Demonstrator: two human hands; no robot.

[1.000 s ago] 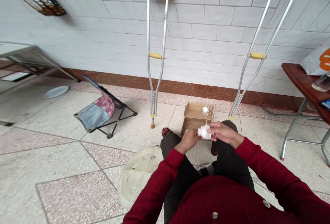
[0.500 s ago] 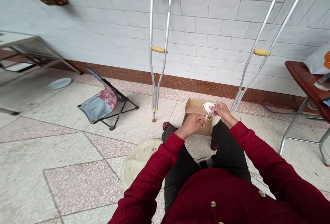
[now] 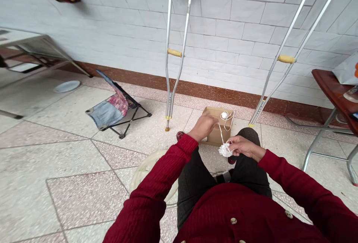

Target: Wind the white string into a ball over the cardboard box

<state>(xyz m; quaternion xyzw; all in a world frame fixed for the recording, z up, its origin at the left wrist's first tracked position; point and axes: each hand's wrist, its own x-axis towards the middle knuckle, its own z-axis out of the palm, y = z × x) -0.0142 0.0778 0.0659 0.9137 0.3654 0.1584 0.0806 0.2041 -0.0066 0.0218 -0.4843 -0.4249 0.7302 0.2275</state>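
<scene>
A white bundle of yarn or cord [image 3: 225, 150] is pinched in the fingers of my right hand [image 3: 246, 148], low over my knees. From it a taut white strand [image 3: 221, 133] runs up to my left hand [image 3: 204, 127], whose closed fingers grip its upper end. Beyond the hands an open cardboard box [image 3: 216, 137] sits on the floor between my feet. A small white ball [image 3: 224, 115] lies at the far part of the box, with loose cord looping from it over the box's right edge. My left hand covers the box's left side.
Two crutches lean against the tiled wall, one ahead [image 3: 169, 101] and one to the right [image 3: 258, 108]. A folding chair [image 3: 107, 112] stands at the left, near a pale plate-like disc [image 3: 67, 86]. A round cream stool top [image 3: 141, 168] lies beside my left leg. At the right is a brown table [image 3: 331, 90].
My right hand has come down and nearer with the white bundle. My left hand has moved up and left, stretching the strand between them. The white ball at the box now shows.
</scene>
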